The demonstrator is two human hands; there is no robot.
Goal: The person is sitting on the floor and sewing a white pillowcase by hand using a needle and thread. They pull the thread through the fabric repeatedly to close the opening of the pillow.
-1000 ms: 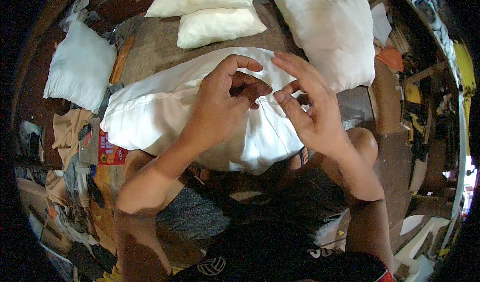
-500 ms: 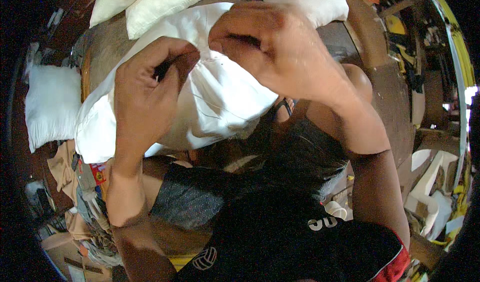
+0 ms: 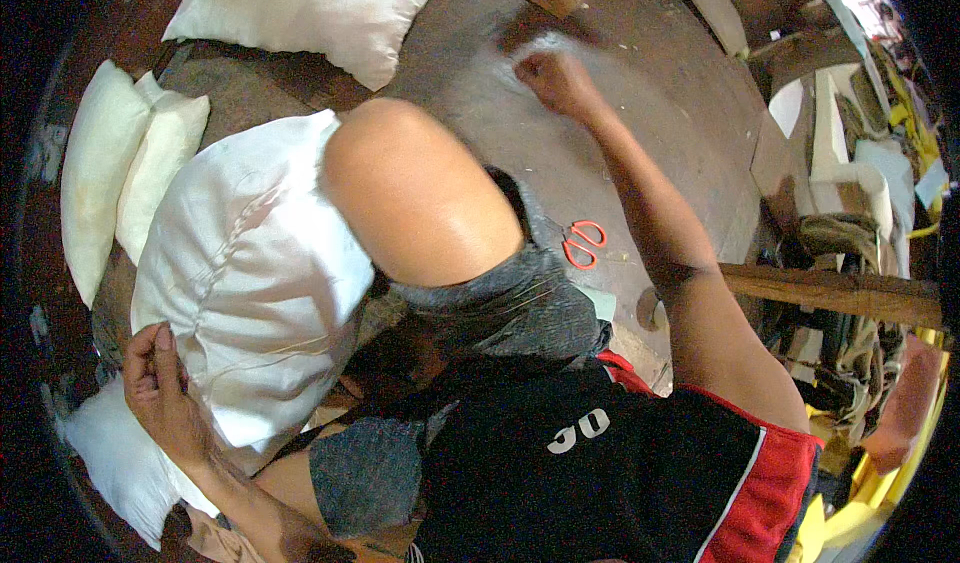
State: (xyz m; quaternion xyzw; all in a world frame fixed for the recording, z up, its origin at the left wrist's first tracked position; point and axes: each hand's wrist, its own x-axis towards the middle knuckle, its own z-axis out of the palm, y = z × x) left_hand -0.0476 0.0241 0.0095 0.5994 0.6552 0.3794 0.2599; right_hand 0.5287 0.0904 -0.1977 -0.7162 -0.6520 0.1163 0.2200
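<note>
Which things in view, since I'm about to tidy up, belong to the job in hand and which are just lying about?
Job in hand, by the look of it:
white pillow with the puckered seam, nearest the left hand
thin thread lying across it
probably the red-handled scissors, on the floor

Apparently lying about:
two cream pillows
large white pillow at top
wooden plank at right

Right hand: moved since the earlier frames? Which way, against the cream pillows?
Yes. The right hand went right, farther from the cream pillows: from over the gathered white pillow to above the floor beyond the right knee.
</note>
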